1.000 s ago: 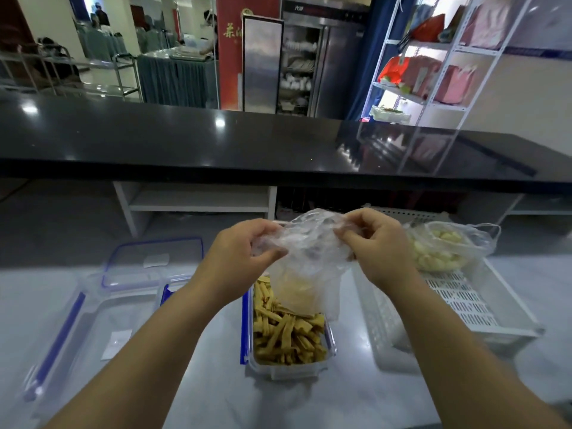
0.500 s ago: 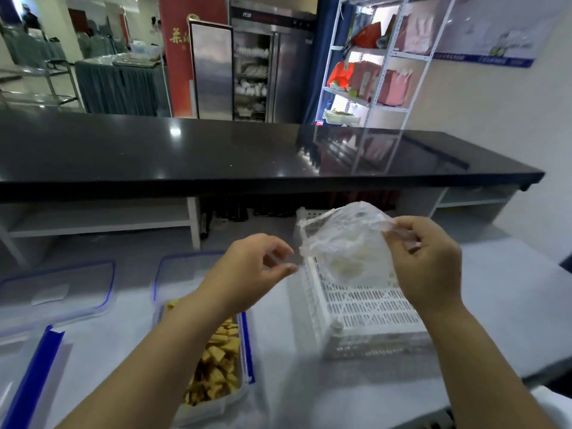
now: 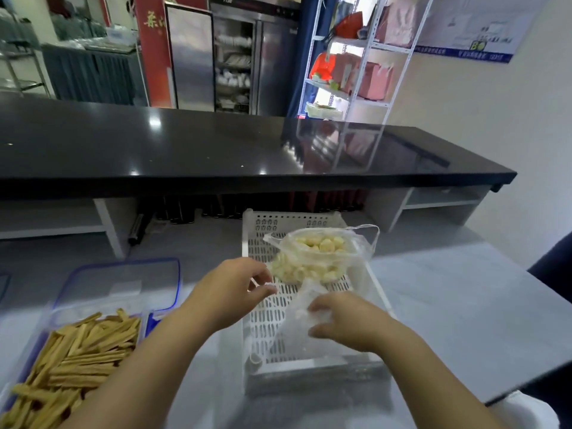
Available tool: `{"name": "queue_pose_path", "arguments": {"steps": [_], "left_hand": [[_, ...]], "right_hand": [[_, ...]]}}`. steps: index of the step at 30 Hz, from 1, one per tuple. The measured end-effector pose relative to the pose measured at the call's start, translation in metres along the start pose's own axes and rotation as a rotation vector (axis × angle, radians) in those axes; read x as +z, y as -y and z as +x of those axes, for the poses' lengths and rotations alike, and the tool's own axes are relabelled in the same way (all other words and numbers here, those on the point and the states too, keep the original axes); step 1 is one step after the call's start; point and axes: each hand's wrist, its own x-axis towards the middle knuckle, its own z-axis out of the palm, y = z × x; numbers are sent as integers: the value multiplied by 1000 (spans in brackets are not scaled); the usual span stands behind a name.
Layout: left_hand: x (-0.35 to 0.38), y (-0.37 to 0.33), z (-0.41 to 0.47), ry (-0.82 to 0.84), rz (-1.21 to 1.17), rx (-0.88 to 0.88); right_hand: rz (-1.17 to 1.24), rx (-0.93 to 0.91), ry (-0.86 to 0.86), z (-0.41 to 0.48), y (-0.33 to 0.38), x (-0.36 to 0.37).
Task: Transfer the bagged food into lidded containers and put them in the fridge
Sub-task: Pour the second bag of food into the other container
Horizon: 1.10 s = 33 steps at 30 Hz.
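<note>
Lower left: open container (image 3: 71, 360) full of yellow-brown strips, blue-edged lid (image 3: 123, 283) just behind it. Centre: R hand (image 3: 349, 323) clamped on crumpled empty bag (image 3: 297, 308) inside white crate (image 3: 266, 323). L hand (image 3: 229, 292) loosely curled, holds nothing, over crate's left rim. Far end of crate: bag w/ pale chunks (image 3: 312, 258). Upper centre: fridge (image 3: 235, 57).

A basket (image 3: 280, 217) sits on the counter (image 3: 448, 311) straight ahead. A bag of food (image 3: 312, 258) lies in its far end. An empty bag (image 3: 295, 317) lies in its near half, gripped by the right hand (image 3: 349, 323). The left hand (image 3: 229, 292) hovers at the basket's left edge. Left of the basket stands a container (image 3: 143, 329) holding food strips (image 3: 77, 351), with a lid (image 3: 123, 283) flat behind it. Behind the counter runs a raised ledge (image 3: 185, 150). Beyond that stand a fridge (image 3: 235, 60) and, to its right, a shelf rack (image 3: 366, 54).
</note>
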Motion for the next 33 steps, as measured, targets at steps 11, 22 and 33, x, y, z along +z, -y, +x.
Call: {"name": "queue_pose_path", "arguments": {"steps": [11,22,33], "left_hand": [[-11,-20,32,-177,-52,-17],[23,-46,94,-1,107,-422],[14,-37,110,-264,-490,-398]], "right_hand": [[165,0,-281,-9,-19,-68],[64,267,-478,72,-74,-63],[401,90,-665,103,-62,-83]]}}
